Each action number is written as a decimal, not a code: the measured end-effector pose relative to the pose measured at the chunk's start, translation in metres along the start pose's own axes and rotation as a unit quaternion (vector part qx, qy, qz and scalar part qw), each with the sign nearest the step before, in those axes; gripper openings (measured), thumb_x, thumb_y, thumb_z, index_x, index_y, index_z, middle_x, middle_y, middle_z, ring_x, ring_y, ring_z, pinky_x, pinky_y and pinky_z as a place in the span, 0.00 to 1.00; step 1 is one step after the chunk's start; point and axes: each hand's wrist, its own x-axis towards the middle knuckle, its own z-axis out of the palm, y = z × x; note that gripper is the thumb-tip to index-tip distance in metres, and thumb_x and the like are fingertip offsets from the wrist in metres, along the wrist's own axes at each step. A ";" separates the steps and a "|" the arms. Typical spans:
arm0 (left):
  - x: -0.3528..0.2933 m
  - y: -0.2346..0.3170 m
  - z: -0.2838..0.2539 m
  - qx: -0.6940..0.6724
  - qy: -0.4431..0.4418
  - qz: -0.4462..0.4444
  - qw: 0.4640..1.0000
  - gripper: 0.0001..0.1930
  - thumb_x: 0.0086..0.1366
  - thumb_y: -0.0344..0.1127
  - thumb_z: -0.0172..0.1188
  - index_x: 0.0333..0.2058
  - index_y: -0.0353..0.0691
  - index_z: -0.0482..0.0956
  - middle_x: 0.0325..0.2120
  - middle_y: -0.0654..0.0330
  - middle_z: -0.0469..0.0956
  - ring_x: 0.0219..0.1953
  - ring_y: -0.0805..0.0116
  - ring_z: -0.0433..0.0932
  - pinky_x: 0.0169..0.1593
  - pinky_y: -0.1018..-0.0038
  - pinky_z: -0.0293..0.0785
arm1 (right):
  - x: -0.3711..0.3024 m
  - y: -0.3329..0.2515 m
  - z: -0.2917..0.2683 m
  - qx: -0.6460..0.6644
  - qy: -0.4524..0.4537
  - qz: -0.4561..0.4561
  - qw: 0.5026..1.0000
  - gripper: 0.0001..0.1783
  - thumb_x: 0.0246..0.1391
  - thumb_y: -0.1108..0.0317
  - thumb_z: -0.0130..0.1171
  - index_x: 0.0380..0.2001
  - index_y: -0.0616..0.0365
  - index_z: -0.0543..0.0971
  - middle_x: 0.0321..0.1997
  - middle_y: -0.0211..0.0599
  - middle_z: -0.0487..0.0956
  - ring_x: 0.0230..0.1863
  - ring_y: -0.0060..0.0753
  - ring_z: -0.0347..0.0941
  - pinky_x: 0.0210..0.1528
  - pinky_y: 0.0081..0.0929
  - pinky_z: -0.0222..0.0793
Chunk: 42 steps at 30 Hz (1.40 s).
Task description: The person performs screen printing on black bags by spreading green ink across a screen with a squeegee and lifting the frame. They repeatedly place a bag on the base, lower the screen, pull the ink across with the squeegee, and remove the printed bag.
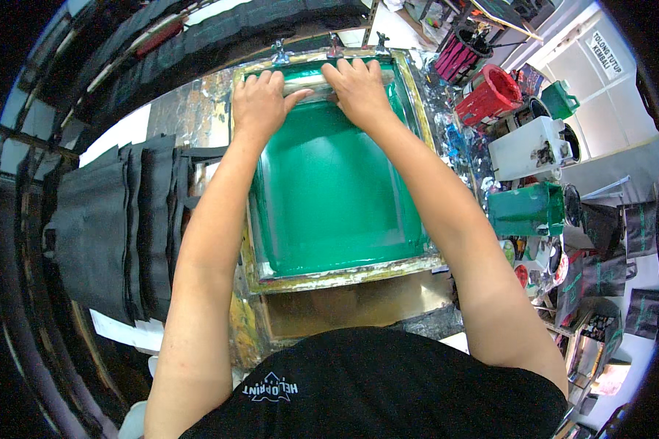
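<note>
Both my arms stretch forward over a screen-printing frame (351, 277) whose mesh (329, 186) is coated in wet green ink. At its far end lies a squeegee (305, 83) with a pale handle, set crosswise. My left hand (258, 104) grips the handle's left part, fingers curled over the top and thumb pointing inward. On the right part, my right hand (358, 91) is wrapped round it in the same way. The squeegee's blade is largely hidden by my hands and ink. Metal hinge clamps (280, 51) hold the frame's far edge.
Black fabric bags (99, 212) lie in a stack to the left. Along the right stand a red ink tub (490, 99), a white jerrycan (527, 152) and a green-stained container (526, 209). A brown board (359, 307) shows below the frame. More black pieces (227, 47) lie on a far rack.
</note>
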 end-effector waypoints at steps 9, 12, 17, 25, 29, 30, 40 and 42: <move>-0.096 0.046 -0.076 -0.029 0.021 0.019 0.999 0.30 0.57 0.69 0.64 0.27 0.44 0.76 0.26 0.60 0.75 0.30 0.59 0.76 0.37 0.63 0.69 | -0.103 -0.048 -0.084 0.020 -0.011 0.001 1.000 0.17 0.49 0.70 0.65 0.44 0.45 0.77 0.36 0.30 0.76 0.43 0.37 0.74 0.46 0.44 0.61; -0.131 0.063 -0.102 -0.041 0.017 0.021 0.999 0.29 0.56 0.68 0.67 0.27 0.44 0.75 0.25 0.61 0.73 0.29 0.60 0.74 0.36 0.63 0.67 | -0.140 -0.065 -0.111 0.040 -0.015 0.011 0.999 0.14 0.51 0.71 0.62 0.42 0.45 0.77 0.35 0.30 0.74 0.42 0.37 0.73 0.48 0.44 0.61; -0.182 0.089 -0.142 -0.073 0.009 0.021 0.997 0.29 0.55 0.67 0.67 0.25 0.45 0.72 0.25 0.61 0.70 0.28 0.61 0.70 0.35 0.64 0.64 | -0.199 -0.088 -0.152 0.061 -0.040 0.015 0.997 0.15 0.52 0.71 0.59 0.45 0.46 0.77 0.36 0.31 0.73 0.42 0.38 0.71 0.51 0.45 0.62; -0.204 0.104 -0.170 -0.097 0.016 0.016 0.995 0.27 0.58 0.64 0.68 0.26 0.44 0.73 0.25 0.61 0.69 0.29 0.60 0.69 0.36 0.64 0.62 | -0.222 -0.098 -0.179 0.052 -0.060 0.009 0.997 0.21 0.49 0.69 0.65 0.48 0.47 0.77 0.39 0.32 0.74 0.45 0.39 0.71 0.51 0.44 0.60; -0.217 0.094 -0.172 -0.183 0.006 0.006 0.983 0.34 0.56 0.63 0.71 0.48 0.37 0.79 0.41 0.54 0.75 0.45 0.53 0.73 0.52 0.57 0.66 | -0.221 -0.096 -0.180 0.039 -0.096 0.010 0.995 0.27 0.45 0.62 0.71 0.50 0.47 0.76 0.41 0.33 0.75 0.48 0.39 0.71 0.53 0.45 0.60; -0.229 0.090 -0.175 -0.201 0.025 0.016 0.979 0.39 0.54 0.64 0.72 0.53 0.37 0.77 0.46 0.52 0.74 0.51 0.49 0.72 0.56 0.55 0.65 | -0.226 -0.099 -0.182 0.044 -0.090 0.014 0.995 0.23 0.48 0.61 0.68 0.49 0.46 0.77 0.41 0.33 0.75 0.47 0.39 0.71 0.53 0.46 0.60; -0.313 0.041 -0.182 -0.150 -0.157 -0.191 0.957 0.45 0.41 0.60 0.82 0.56 0.41 0.79 0.53 0.52 0.69 0.58 0.48 0.65 0.63 0.51 0.56 | -0.239 -0.111 -0.197 0.118 -0.082 0.044 0.989 0.29 0.54 0.42 0.68 0.51 0.50 0.78 0.42 0.38 0.74 0.50 0.43 0.69 0.58 0.53 0.59; -0.314 0.040 -0.179 -0.172 -0.139 -0.199 0.955 0.43 0.39 0.58 0.83 0.54 0.46 0.82 0.53 0.53 0.69 0.58 0.48 0.65 0.61 0.51 0.56 | -0.233 -0.108 -0.198 0.130 -0.086 0.048 0.987 0.29 0.56 0.42 0.66 0.50 0.51 0.78 0.42 0.38 0.74 0.49 0.43 0.69 0.58 0.53 0.59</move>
